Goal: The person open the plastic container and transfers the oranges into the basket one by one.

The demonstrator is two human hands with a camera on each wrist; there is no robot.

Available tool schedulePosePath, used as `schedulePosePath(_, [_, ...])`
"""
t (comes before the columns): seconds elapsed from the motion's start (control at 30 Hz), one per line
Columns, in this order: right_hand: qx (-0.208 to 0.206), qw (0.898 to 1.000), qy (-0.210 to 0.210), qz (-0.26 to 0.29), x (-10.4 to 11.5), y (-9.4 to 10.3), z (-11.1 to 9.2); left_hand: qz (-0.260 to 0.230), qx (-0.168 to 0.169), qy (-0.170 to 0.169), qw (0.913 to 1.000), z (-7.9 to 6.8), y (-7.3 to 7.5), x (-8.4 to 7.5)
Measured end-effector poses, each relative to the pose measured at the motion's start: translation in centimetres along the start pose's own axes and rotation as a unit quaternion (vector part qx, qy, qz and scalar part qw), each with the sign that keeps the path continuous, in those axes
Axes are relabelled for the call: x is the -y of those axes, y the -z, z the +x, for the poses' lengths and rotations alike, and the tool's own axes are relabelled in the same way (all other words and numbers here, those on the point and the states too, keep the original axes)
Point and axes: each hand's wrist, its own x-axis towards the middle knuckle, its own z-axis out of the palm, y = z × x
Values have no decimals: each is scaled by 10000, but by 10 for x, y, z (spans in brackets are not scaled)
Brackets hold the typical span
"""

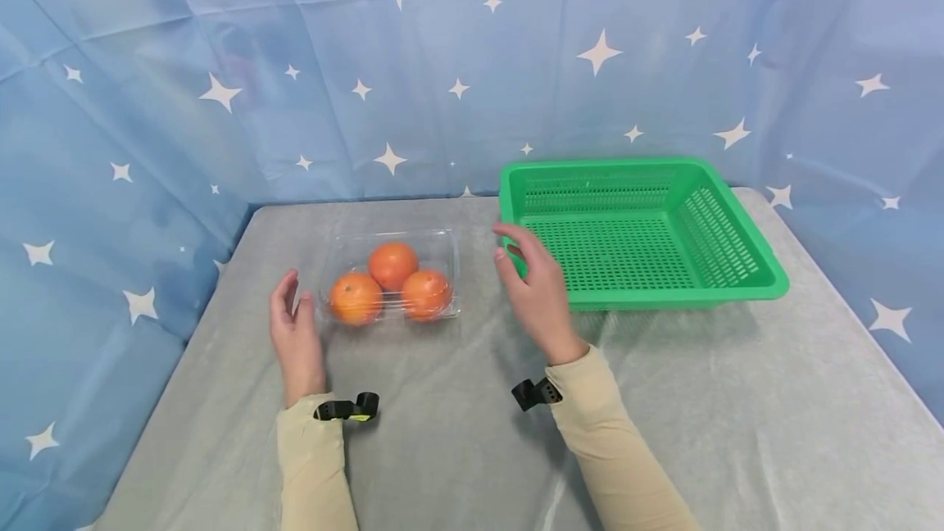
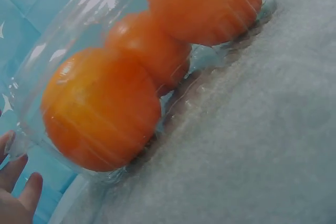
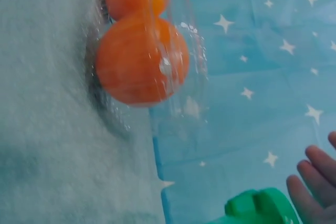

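A clear plastic box (image 1: 435,246) lies on the table with three oranges inside: a left one (image 1: 356,299), a back one (image 1: 393,265) and a right one (image 1: 427,295). Just off the box's left side is my left hand (image 1: 298,347), its fingers loosely bent and holding nothing. In the left wrist view, its fingers (image 2: 31,192) show beside the box's end. My right hand (image 1: 541,293) hovers between the box and a green basket (image 1: 664,297), overlapping the basket's left rim in the head view. Its fingers (image 3: 310,190) are extended, with nothing in them.
The basket, with perforated walls and floor, stands at the back right of the table. Grey cloth (image 1: 442,433) covers the tabletop. A blue curtain with white stars (image 1: 442,39) hangs behind and along both sides.
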Motion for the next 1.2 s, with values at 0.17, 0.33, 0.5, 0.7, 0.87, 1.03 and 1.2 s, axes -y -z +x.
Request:
schedulePosePath(0.17, [120, 9996, 28, 243, 1, -9, -7, -178, 224, 229, 9993, -3, 0, 7])
schedulePosePath(0.33, [239, 9987, 329, 314, 3, -19, -9, -270, 563, 329, 9975, -3, -1, 12])
schedulePosePath(0.5, [333, 9985, 344, 273, 6, -30, -10, -495, 749, 357, 9953, -3, -1, 14])
schedulePosePath(0.7, [469, 9979, 270, 362, 4, -43, -12, -788, 906, 309, 9923, -1, -1, 15])
schedulePosePath(0.87, [643, 9976, -126, 233, 1, -52, -13, -790, 1036, 157, 9914, 1, -1, 16])
schedulePosePath(1.03, [713, 9950, -611, 347, -4, -60, -15, -582, 1138, 56, 9918, 0, -2, 15])
schedulePosePath(1.2, [729, 9901, -954, 724, -10, -71, -20, -630, 1186, -20, 9909, 0, 0, 17])
